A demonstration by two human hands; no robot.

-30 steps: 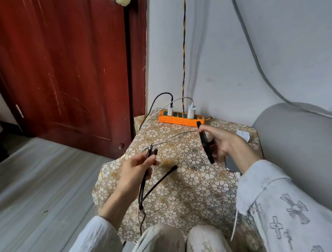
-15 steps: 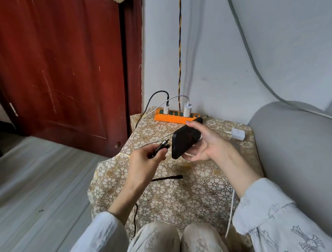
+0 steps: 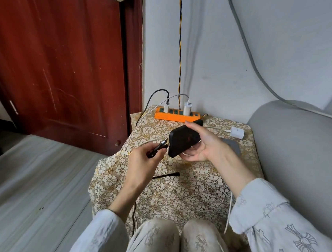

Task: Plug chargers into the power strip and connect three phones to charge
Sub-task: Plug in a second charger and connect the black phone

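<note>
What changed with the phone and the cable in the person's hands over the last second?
The right hand turned the black phone from edge-on to flat-faced and brought it down toward the left hand. The left hand raised its black cable plugs until they sit just at the phone's lower end; whether one is in, I cannot tell. The orange power strip, its two plugged chargers and the loose white charger stayed put.

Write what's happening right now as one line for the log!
left hand: holds black cable plug | right hand: holds black phone | plug at phone's end, not seated | power strip: two chargers in
</note>
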